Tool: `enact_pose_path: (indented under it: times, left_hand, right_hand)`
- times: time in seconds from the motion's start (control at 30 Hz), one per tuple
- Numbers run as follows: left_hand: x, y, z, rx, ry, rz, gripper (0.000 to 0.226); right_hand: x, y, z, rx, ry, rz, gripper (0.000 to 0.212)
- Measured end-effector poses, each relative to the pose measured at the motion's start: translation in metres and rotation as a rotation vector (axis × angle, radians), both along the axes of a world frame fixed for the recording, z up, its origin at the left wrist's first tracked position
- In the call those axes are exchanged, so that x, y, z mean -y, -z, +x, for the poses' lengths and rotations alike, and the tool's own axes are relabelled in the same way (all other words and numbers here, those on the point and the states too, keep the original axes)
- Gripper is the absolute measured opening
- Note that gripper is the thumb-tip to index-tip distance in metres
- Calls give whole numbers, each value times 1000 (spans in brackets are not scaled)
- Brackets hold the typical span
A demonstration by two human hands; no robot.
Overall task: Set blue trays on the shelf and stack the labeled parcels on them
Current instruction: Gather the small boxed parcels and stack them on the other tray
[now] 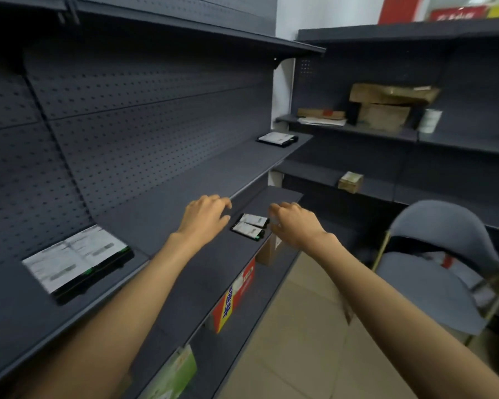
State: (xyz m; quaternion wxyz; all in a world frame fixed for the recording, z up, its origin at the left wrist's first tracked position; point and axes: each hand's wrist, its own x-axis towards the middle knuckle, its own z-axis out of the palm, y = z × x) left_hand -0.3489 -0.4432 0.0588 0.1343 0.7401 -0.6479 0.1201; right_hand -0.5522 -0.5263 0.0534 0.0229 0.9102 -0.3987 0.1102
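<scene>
Left hand (205,217) and right hand (294,223), fingers loosely curled, gripping nothing, flanking two parcels (249,227) on lower shelf (202,272). Right fingertips (272,210) just beside parcels; contact impossible to tell. Their labels (254,218) too blurred to read. Red box (236,292) below, half hidden.

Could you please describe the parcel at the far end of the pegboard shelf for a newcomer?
Follow the dark pegboard-backed shelf to its far end. The far parcel lies flat there, white label up; unlike the two small parcels between the left hand and right hand, it sits alone.
</scene>
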Motion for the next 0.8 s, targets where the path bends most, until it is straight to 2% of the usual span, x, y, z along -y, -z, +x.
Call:
enact_pose_path:
  times: [0.17,0.4,0.57,0.8]
  left_hand:
    - [121,-2,1,22,99,0,29]
    - [265,15,-23,15,220,48,30]
    - [367,26,-43,4,240,68,30]
    - [509,26,-66,-34,154,79,29]
  right_hand:
    - [102,-14,-5,54,97,-34,23]
    - [226,12,-41,27,221,12,29]
    - [326,27,-63,22,214,41,31]
    - [486,17,-86,18,137,32,25]
